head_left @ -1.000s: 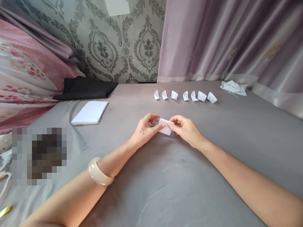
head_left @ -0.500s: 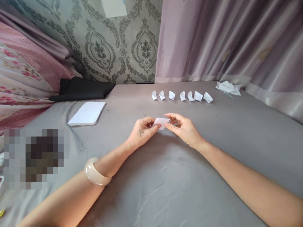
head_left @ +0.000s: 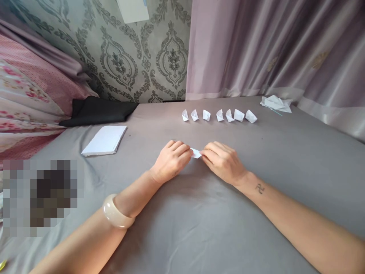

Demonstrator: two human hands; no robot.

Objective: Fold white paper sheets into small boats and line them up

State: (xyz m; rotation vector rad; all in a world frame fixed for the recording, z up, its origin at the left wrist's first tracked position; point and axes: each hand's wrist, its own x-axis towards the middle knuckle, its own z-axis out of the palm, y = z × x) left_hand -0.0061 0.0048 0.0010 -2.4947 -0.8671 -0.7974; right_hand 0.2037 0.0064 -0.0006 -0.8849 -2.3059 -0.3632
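A small folded white paper piece [head_left: 196,153] lies on the grey sheet [head_left: 199,228], pinched between both my hands. My left hand [head_left: 172,160] is turned knuckles up with fingers curled, gripping the paper's left end. Palm down, my right hand [head_left: 222,161] closes its fingertips on the right end. Only a sliver of the paper shows between them. A pale bangle [head_left: 115,214] sits on my left wrist.
A row of several small folded white paper shapes [head_left: 219,115] stands beyond my hands. A stack of white sheets [head_left: 105,140] lies at the left, a black cloth [head_left: 98,110] behind it. Crumpled white paper [head_left: 275,103] lies at the far right by the curtain [head_left: 273,49].
Both hands have rolled over to knuckles up and pressed the paper piece down onto the sheet. The paper was held raised and more exposed before; now it is mostly covered.
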